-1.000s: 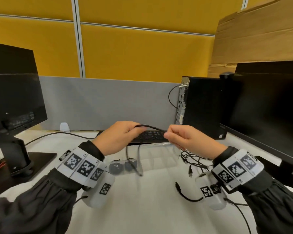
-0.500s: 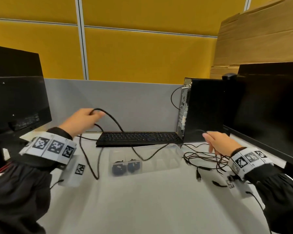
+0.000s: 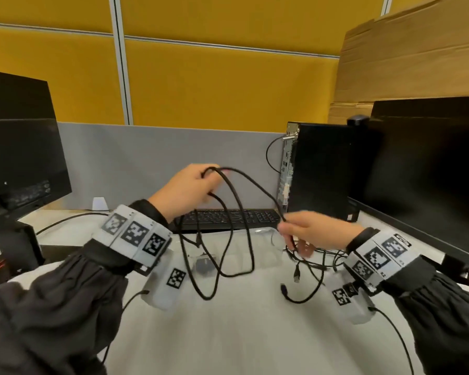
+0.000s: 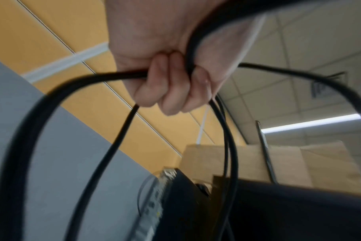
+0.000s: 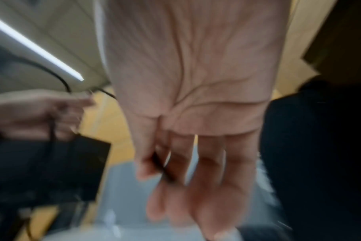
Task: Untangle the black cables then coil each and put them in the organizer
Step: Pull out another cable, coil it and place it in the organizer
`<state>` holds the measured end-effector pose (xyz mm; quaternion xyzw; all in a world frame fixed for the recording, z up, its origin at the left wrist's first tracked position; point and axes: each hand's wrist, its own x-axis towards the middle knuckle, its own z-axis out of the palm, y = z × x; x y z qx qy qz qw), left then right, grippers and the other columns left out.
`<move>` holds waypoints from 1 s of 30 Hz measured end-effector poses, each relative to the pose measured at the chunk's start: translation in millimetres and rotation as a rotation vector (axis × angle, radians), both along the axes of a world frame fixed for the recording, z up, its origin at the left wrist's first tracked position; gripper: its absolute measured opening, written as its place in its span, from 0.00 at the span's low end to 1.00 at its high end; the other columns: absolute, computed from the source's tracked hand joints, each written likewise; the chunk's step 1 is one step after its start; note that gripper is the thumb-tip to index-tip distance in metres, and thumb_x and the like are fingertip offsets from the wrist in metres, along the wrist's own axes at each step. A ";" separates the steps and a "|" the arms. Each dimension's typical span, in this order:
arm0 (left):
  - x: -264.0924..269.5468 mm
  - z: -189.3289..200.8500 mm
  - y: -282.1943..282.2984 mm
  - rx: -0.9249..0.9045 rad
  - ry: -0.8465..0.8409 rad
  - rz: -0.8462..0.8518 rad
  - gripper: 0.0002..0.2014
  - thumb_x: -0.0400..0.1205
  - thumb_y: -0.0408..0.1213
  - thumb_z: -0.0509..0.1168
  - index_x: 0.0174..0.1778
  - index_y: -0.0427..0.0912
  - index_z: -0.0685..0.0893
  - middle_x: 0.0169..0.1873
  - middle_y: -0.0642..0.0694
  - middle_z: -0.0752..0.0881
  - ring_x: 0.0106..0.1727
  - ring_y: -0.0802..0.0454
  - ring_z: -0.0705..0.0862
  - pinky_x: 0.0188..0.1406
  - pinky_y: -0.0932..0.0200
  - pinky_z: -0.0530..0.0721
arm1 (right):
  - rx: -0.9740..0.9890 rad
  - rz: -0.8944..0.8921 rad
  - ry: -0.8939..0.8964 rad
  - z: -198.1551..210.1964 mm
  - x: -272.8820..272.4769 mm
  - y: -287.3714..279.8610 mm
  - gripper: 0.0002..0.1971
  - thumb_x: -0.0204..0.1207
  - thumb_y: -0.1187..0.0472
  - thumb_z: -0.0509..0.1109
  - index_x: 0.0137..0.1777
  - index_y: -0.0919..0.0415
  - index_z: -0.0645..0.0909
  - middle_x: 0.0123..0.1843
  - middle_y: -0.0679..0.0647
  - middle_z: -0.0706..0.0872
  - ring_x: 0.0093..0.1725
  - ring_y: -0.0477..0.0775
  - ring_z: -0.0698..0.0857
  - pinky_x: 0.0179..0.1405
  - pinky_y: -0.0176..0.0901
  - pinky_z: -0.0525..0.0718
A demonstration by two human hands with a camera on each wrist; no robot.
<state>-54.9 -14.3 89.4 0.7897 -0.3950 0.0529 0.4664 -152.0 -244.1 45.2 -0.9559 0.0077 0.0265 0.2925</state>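
My left hand (image 3: 192,185) is raised above the keyboard and grips loops of a black cable (image 3: 238,228) in a fist; the left wrist view shows its curled fingers (image 4: 171,91) round the strands (image 4: 118,138). The loops hang down over the desk. The same cable runs right to my right hand (image 3: 303,230), which pinches it between thumb and forefinger (image 5: 153,163). Below that hand lies a tangle of black cables (image 3: 312,261). The clear plastic organizer (image 3: 266,247) stands in front of the keyboard, with dark coils (image 3: 205,265) in its left part.
A black keyboard (image 3: 228,217) lies behind the organizer. A desktop tower (image 3: 320,171) and a monitor (image 3: 428,169) stand at the right, another monitor (image 3: 19,147) at the left. A grey partition (image 3: 152,163) closes the back. White desk surface (image 3: 241,328) lies in front.
My left hand swung out left with the cable, then came back to the middle and higher, now with more loops. My right hand dropped to the tangle, then rose pinching the cable.
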 end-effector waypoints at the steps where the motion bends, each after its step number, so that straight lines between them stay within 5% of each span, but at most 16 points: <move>1: 6.7 5.1 8.3 -0.091 0.044 0.059 0.15 0.86 0.42 0.56 0.43 0.34 0.78 0.24 0.49 0.69 0.19 0.61 0.69 0.19 0.72 0.69 | -0.096 -0.034 0.123 -13.8 1.2 -14.2 0.14 0.85 0.56 0.55 0.42 0.60 0.76 0.39 0.57 0.86 0.29 0.49 0.81 0.32 0.38 0.83; 4: 30.7 22.5 40.8 -0.396 0.224 0.176 0.17 0.87 0.43 0.54 0.31 0.47 0.66 0.11 0.56 0.66 0.11 0.63 0.62 0.13 0.69 0.58 | -0.386 -0.149 0.417 -57.0 -1.4 -59.4 0.13 0.82 0.56 0.54 0.41 0.59 0.77 0.41 0.55 0.86 0.27 0.47 0.80 0.26 0.30 0.76; 6: 43.5 30.6 63.4 -0.502 0.273 0.219 0.19 0.87 0.42 0.53 0.29 0.49 0.61 0.10 0.57 0.62 0.11 0.62 0.58 0.13 0.71 0.53 | -0.347 -0.265 0.416 -73.3 -8.3 -89.2 0.15 0.83 0.56 0.54 0.38 0.58 0.76 0.40 0.52 0.86 0.24 0.44 0.80 0.21 0.27 0.74; 8: 53.6 29.9 80.7 -0.505 0.270 0.291 0.19 0.86 0.41 0.53 0.28 0.49 0.61 0.11 0.57 0.62 0.11 0.60 0.58 0.13 0.71 0.53 | -0.116 -0.470 0.254 -74.7 -12.6 -117.3 0.18 0.85 0.54 0.53 0.38 0.60 0.76 0.39 0.54 0.86 0.26 0.47 0.81 0.24 0.33 0.76; 12: 62.5 15.9 84.6 -0.339 0.309 0.398 0.17 0.86 0.42 0.56 0.29 0.46 0.66 0.08 0.55 0.67 0.10 0.60 0.62 0.12 0.72 0.57 | 0.450 -0.803 -0.436 -37.7 -7.8 -141.6 0.19 0.87 0.53 0.51 0.39 0.63 0.73 0.43 0.65 0.80 0.39 0.61 0.81 0.45 0.56 0.82; 14: 62.2 7.8 77.2 -0.165 0.335 0.392 0.15 0.86 0.41 0.57 0.32 0.44 0.70 0.13 0.52 0.70 0.14 0.57 0.67 0.14 0.69 0.63 | 0.553 -0.832 -0.518 -21.2 -2.7 -136.9 0.15 0.87 0.53 0.50 0.50 0.64 0.72 0.53 0.64 0.79 0.49 0.62 0.79 0.54 0.60 0.79; 16: 58.9 -0.4 69.3 0.032 0.332 0.341 0.10 0.85 0.39 0.59 0.40 0.40 0.74 0.21 0.48 0.70 0.21 0.52 0.66 0.21 0.64 0.64 | 0.287 -0.811 -0.253 -22.7 3.5 -137.3 0.13 0.84 0.52 0.57 0.62 0.58 0.70 0.65 0.58 0.76 0.56 0.60 0.80 0.58 0.54 0.78; 18: 53.7 -8.9 63.5 0.256 0.288 0.309 0.08 0.83 0.40 0.62 0.47 0.39 0.75 0.24 0.46 0.72 0.23 0.52 0.66 0.23 0.62 0.64 | -0.083 -0.760 0.031 -36.1 6.4 -140.6 0.23 0.79 0.57 0.65 0.74 0.54 0.66 0.74 0.53 0.70 0.62 0.53 0.80 0.62 0.44 0.80; 20: 43.8 -15.2 58.4 0.466 0.233 0.305 0.12 0.81 0.43 0.65 0.57 0.44 0.73 0.30 0.47 0.75 0.25 0.54 0.68 0.21 0.62 0.65 | -0.182 -0.666 0.253 -33.7 3.2 -125.2 0.30 0.79 0.68 0.62 0.78 0.49 0.60 0.78 0.58 0.68 0.45 0.48 0.85 0.38 0.36 0.86; 21: 37.5 -16.8 53.9 0.542 0.208 0.284 0.17 0.81 0.44 0.66 0.63 0.47 0.71 0.36 0.48 0.77 0.27 0.54 0.71 0.22 0.63 0.68 | -0.239 -0.594 0.271 -26.4 -1.9 -109.7 0.31 0.79 0.70 0.61 0.79 0.49 0.59 0.77 0.60 0.69 0.39 0.48 0.84 0.28 0.32 0.83; 23: 29.8 -18.0 45.2 0.589 0.194 0.163 0.29 0.78 0.43 0.70 0.72 0.52 0.64 0.50 0.47 0.78 0.40 0.56 0.78 0.35 0.65 0.75 | -0.381 -0.415 0.140 -11.7 -3.2 -77.9 0.31 0.80 0.67 0.63 0.80 0.50 0.58 0.76 0.58 0.71 0.48 0.50 0.83 0.38 0.29 0.82; 25: 20.4 -15.3 35.9 0.566 0.194 -0.016 0.38 0.75 0.40 0.74 0.76 0.55 0.58 0.49 0.49 0.77 0.39 0.63 0.78 0.40 0.69 0.75 | -0.284 -0.220 -0.091 -0.1 2.4 -37.0 0.29 0.81 0.55 0.65 0.79 0.49 0.60 0.74 0.53 0.75 0.62 0.49 0.80 0.58 0.34 0.77; 27: 9.4 -8.5 28.0 0.535 0.161 -0.165 0.44 0.71 0.39 0.77 0.76 0.58 0.57 0.37 0.51 0.73 0.29 0.63 0.73 0.34 0.69 0.72 | 0.006 -0.074 -0.194 8.1 7.9 9.6 0.29 0.79 0.46 0.61 0.79 0.47 0.60 0.71 0.50 0.78 0.64 0.45 0.79 0.60 0.32 0.75; 30: -3.1 1.6 23.5 0.403 0.163 -0.287 0.45 0.67 0.40 0.78 0.76 0.60 0.59 0.41 0.52 0.77 0.33 0.63 0.77 0.43 0.66 0.76 | 0.366 0.122 -0.080 2.3 11.5 63.0 0.30 0.78 0.41 0.58 0.79 0.46 0.57 0.69 0.46 0.79 0.66 0.43 0.79 0.62 0.39 0.78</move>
